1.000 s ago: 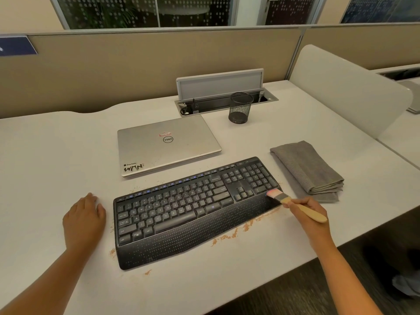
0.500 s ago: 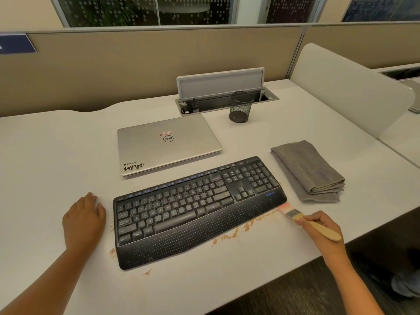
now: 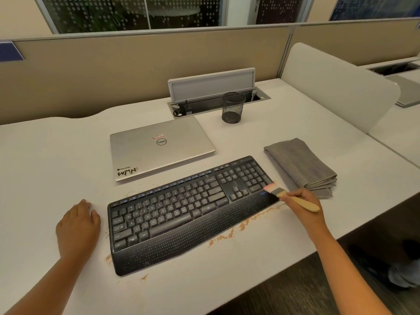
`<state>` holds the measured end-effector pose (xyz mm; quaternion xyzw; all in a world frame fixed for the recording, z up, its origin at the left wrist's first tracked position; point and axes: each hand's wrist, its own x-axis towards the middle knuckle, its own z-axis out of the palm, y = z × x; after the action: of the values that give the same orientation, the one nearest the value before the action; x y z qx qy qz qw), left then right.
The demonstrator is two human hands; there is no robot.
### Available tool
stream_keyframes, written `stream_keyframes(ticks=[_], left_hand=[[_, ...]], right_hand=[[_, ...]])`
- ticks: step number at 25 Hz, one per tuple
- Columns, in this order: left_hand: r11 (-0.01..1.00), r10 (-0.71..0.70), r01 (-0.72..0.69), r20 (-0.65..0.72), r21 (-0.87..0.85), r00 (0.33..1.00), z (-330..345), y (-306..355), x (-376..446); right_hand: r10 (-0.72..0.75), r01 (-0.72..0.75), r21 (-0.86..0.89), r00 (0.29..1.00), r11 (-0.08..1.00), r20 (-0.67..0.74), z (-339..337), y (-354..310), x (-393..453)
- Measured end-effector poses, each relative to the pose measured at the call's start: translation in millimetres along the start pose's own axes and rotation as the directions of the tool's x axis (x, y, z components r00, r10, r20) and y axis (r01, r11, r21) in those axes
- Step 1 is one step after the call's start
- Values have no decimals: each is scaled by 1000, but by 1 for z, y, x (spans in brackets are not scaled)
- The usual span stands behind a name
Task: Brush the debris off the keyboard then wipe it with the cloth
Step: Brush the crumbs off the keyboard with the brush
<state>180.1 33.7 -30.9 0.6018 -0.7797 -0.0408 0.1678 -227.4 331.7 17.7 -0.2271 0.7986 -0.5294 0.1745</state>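
While orange-brown debris (image 3: pixel 229 236) lies scattered on the white desk (image 3: pixel 45 155) along the front edge of the black keyboard (image 3: pixel 188 212), the left hand (image 3: pixel 78 226) rests flat beside its left end, fingers relaxed and holding nothing. The right hand (image 3: pixel 302 201) grips the wooden handle of a small brush (image 3: pixel 288 196), bristles touching the keyboard's right end. Just beyond lies the folded grey cloth (image 3: pixel 297 164); farther back, a closed silver laptop (image 3: pixel 159 146) and a mesh pen cup (image 3: pixel 233 107).
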Motion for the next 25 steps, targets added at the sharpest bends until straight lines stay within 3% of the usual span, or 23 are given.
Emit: stream_keyframes(ticks=[8,19,25], left_hand=[[1000,-9,9,-19,11,1000,2,0,1],[1000,-19,19,-46,-5,999,12,-9,6],[1000,-18,18,-61,-5,998,13,-9,6]], right_hand=[[89,-92,-108,996,990,-28,-29,29,-5],[21,-20,17,998,1000,-60,7,-11,2],[-3,8,-49,994,999,112,30,-16,-16]])
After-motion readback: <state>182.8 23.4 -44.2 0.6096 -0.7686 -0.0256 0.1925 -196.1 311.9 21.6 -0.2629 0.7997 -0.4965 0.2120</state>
